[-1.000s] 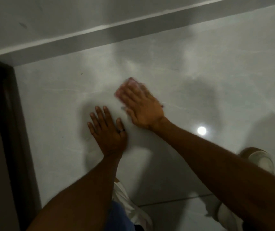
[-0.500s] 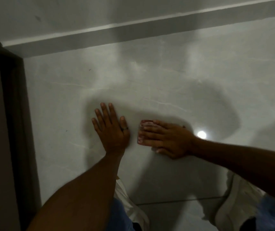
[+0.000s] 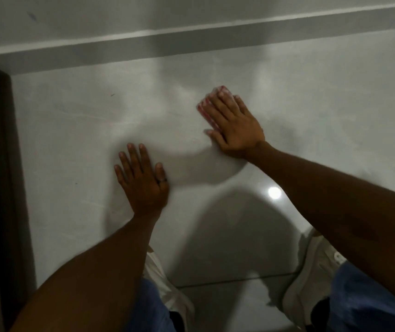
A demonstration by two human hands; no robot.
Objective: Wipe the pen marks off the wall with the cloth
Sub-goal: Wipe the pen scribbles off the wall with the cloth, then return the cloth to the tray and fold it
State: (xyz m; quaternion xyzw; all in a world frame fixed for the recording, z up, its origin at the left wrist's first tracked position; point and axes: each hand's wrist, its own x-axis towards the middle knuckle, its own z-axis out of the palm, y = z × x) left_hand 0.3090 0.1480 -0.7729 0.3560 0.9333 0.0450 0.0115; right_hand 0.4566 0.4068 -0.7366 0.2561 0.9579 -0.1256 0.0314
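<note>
Cloth (image 3: 206,110) shows only as a pink-and-white checked edge past the fingertips and along the thumb side of the right hand (image 3: 233,127), which presses it flat against the pale, glossy surface (image 3: 76,130). That hand is spread open on top of the fabric, palm down, pinning it rather than pinching it. Half a second ago the same hand lay lower and turned sideways, fingers pointing toward the left hand; a second ago it was up again near where it is now. So the cloth is being swept back and forth across one patch, and it now sits at the upper, far end of a stroke.

The left hand (image 3: 142,179), a dark ring (image 3: 162,180) on one finger, is flat and open on the surface, holding nothing, below and to the thumb side of the wiping hand and well apart from it. It has not shifted across the three pictures, so it looks like a brace.

By my reading the scrubbing is mid-course. The patch beside the cloth looks plain, though the dim light and glare (image 3: 274,193) hide faint ink. A small dark mark (image 3: 112,94) sits well out to the thumb side, beyond the bracing hand, and another speck (image 3: 76,183) lies lower; neither has been reached by these strokes, so work likely remains there.
</note>
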